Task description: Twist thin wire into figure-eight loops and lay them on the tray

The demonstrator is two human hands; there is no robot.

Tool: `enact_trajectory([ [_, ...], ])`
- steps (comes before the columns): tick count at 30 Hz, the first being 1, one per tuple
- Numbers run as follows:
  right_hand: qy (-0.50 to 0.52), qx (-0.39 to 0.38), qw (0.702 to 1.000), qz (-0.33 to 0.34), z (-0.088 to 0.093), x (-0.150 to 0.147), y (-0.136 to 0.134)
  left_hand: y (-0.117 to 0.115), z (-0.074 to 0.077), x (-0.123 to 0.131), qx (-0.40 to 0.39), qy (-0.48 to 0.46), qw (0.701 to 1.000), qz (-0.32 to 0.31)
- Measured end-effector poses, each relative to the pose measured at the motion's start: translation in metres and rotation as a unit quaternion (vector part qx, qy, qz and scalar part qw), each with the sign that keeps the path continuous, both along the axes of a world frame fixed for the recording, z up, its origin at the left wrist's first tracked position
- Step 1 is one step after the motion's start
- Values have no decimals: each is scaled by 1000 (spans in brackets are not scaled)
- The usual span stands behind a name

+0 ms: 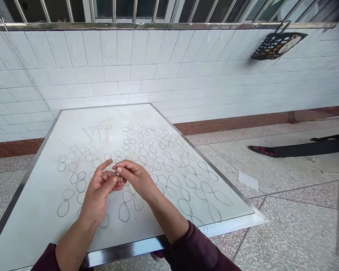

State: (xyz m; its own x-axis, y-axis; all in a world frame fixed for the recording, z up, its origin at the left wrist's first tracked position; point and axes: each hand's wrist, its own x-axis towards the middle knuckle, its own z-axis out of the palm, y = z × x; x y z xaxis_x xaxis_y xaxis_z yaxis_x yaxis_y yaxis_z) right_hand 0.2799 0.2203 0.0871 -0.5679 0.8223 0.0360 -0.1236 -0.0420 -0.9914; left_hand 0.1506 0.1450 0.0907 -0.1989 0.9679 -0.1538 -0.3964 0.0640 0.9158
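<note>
Both my hands meet over the middle of a white table [31, 226]. My left hand [97, 194] and my right hand [137, 178] pinch a small thin wire loop [118, 174] between their fingertips, fingers closed on it. Under and around the hands lie several figure-eight wire shapes [169, 165] spread flat over the tabletop, small ones at the back, larger ones at the front and right. Dark red sleeves cover both my forearms near the table's front edge.
A white tiled wall [186, 75] stands behind the table, with barred windows above. A black perforated basket [277, 45] hangs on the wall at upper right. Another person's foot in a dark red shoe [261, 150] rests on the speckled floor to the right.
</note>
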Motion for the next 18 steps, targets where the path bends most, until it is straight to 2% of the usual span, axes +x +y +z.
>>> enact_trajectory([
  [7,-13,24,999,17,2,2,-1,-3,-2,-2,26,86,995,30],
  [10,-23,43,999,10,3,3,0,-2,-1,-2,22,79,996,38],
  [18,-3,-12,998,60,3,5,0,-1,2,-1,2,56,998,8],
])
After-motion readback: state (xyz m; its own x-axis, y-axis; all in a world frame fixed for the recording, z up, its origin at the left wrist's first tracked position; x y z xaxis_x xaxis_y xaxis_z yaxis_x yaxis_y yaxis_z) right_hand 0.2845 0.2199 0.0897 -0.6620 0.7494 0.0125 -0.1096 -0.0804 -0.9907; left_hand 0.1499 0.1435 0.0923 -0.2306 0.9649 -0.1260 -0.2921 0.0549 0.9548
